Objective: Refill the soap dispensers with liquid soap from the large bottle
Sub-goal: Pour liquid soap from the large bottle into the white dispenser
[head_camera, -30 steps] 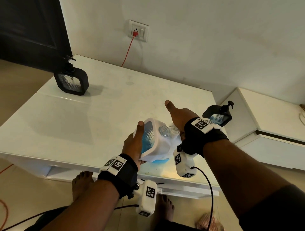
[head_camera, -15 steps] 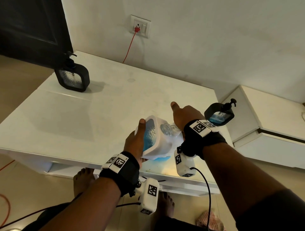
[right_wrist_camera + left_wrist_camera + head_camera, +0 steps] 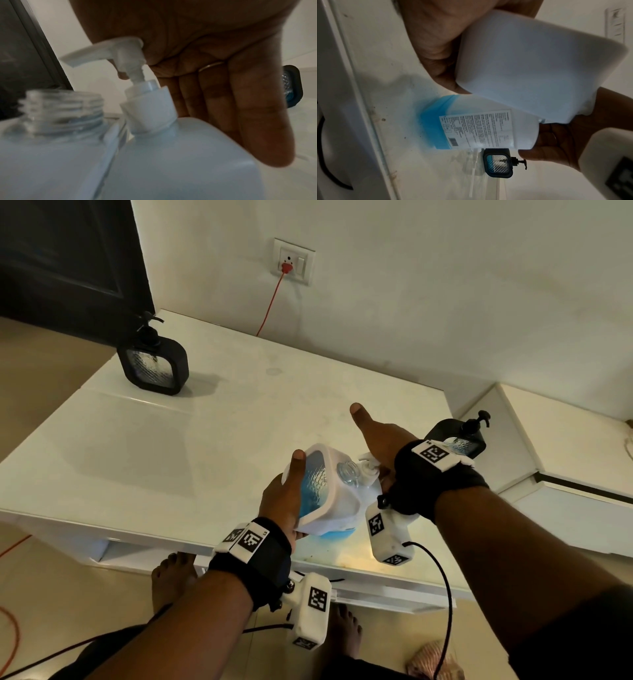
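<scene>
My left hand (image 3: 287, 491) grips a white-framed soap dispenser (image 3: 318, 487), tilted, its clear threaded neck (image 3: 61, 111) uncapped and blue soap inside. Against it stands the large white bottle (image 3: 479, 125), blue soap low in it, on the table's front right. My right hand's (image 3: 380, 440) palm rests on the bottle's pump head (image 3: 109, 51), fingers (image 3: 257, 115) straight down the bottle's side and thumb stretched out. The pump spout points over the dispenser. A loose white pump tube (image 3: 474, 169) lies on the table beside the bottle.
One black dispenser (image 3: 154, 368) stands at the white table's (image 3: 171, 457) back left, another (image 3: 459, 440) just beyond my right wrist. A socket with a red cable (image 3: 294, 261) is on the wall. A low white cabinet (image 3: 565, 460) sits right.
Both hands keep the same hold on the dispenser and the pump. Only the head view has drifted slightly.
</scene>
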Demonstrator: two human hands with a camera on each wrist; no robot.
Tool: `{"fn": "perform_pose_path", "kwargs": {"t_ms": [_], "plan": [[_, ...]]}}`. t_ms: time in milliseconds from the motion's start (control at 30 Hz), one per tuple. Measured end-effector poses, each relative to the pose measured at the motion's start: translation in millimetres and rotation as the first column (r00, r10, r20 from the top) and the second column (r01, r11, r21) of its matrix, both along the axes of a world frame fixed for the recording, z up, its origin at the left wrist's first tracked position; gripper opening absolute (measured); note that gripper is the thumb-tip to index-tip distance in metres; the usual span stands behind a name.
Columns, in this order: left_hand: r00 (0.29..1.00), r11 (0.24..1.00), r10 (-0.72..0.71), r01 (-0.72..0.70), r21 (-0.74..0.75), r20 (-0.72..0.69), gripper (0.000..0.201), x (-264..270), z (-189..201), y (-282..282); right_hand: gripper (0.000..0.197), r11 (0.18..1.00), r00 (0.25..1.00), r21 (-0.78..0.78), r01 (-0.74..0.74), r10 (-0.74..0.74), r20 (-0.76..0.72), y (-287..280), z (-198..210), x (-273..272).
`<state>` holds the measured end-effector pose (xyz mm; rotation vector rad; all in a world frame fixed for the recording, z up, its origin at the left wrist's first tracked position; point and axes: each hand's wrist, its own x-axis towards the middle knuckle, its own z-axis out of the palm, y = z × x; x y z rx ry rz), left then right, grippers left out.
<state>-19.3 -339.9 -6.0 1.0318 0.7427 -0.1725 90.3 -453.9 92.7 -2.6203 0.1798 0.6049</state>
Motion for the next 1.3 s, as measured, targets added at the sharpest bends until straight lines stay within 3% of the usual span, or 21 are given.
{"fn": "perform_pose_path", "kwargs": {"t_ms": [133, 367, 500, 733, 1000, 1200, 1300], "plan": [[1.000, 1.000, -0.012, 0.012, 0.014, 0.003, 0.097, 0, -2, 0, 0.078, 0.997, 0.998, -0.074, 0.001, 0.003, 0.066, 1, -7, 2], [0.999, 1.000, 0.021, -0.020, -0.016, 0.026, 0.067, -1, 0, -1, 0.068, 0.992, 0.992, -0.122, 0.039, -0.024, 0.122, -2, -11, -1], [0.999, 0.999, 0.017, -0.016, -0.030, 0.030, 0.088, -2, -1, -1, 0.069, 0.990, 0.990, -0.131, 0.044, -0.025, 0.141, -4, -13, -5], [0.999, 0.999, 0.015, -0.014, -0.041, 0.037, 0.096, -2, 0, -1, 0.068, 0.989, 0.990, -0.144, 0.038, -0.018, 0.137, -2, -11, -7], [1.000, 1.000, 0.012, -0.012, -0.020, 0.007, 0.083, 1, -1, -1, 0.084, 0.996, 0.999, -0.081, -0.032, 0.033, 0.004, 0, -1, -2], [1.000, 1.000, 0.016, -0.016, -0.019, 0.001, 0.067, -1, 1, 1, 0.074, 0.998, 1.000, -0.065, -0.006, 0.006, -0.005, 1, -6, -4], [1.000, 1.000, 0.000, 0.001, -0.026, 0.009, 0.084, -2, 0, -1, 0.072, 0.996, 1.000, -0.088, 0.001, 0.001, 0.024, 1, -10, -2]]}}
